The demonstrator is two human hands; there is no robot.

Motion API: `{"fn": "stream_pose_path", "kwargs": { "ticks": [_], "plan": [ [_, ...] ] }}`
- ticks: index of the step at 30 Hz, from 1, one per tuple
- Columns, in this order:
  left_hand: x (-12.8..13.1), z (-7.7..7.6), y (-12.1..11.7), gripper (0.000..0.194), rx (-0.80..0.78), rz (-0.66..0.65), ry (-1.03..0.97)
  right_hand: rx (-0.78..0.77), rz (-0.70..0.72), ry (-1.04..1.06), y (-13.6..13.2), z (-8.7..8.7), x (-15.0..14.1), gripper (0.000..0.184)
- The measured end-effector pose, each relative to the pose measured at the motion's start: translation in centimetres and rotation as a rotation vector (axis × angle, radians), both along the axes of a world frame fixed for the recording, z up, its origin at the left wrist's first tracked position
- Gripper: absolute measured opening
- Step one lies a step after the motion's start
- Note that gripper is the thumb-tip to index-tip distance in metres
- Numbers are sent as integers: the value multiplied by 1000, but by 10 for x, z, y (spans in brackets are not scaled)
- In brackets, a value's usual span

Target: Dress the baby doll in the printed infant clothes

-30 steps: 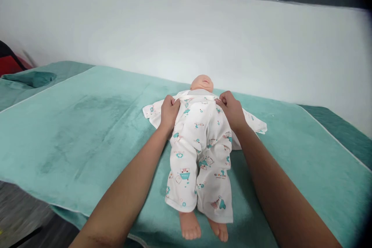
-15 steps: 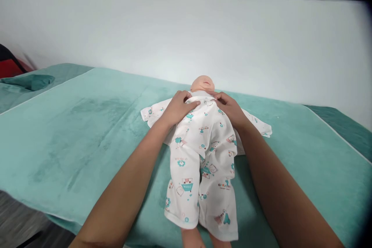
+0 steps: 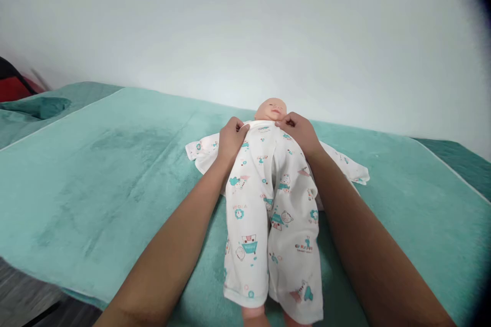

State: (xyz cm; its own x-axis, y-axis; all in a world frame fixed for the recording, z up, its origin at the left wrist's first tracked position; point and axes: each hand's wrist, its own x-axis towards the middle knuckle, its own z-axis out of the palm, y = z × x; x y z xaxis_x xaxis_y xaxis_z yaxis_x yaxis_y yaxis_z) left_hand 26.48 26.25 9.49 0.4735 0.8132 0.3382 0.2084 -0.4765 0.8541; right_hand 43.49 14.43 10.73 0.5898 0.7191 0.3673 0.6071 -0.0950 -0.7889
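A baby doll lies on its back, its head toward the wall and its feet toward me. White printed pants cover its legs, and their waistband is drawn up over the chest to just below the chin. My left hand pinches the waistband at its left corner. At the opposite corner, my right hand grips the same waistband near the doll's chin. Under the pants lies a white printed shirt, its sleeves spread to both sides.
A green plush cover lies under the doll, with folded cloth at its far left. A white wall rises behind. Something red and black stands at the left edge, and dark floor shows at lower left.
My hands have pulled the waistband up and stretched it wider and flatter across the chest. The pants' legs look straighter, and more of the doll's head shows.
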Motion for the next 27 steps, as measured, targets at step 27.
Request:
{"fn": "stream_pose_path", "kwargs": {
  "ticks": [27],
  "plan": [
    [-75, 20, -35, 10, -505, -424, 236, -80, 98, 585, -98, -38, -26, 24]
  ]
}}
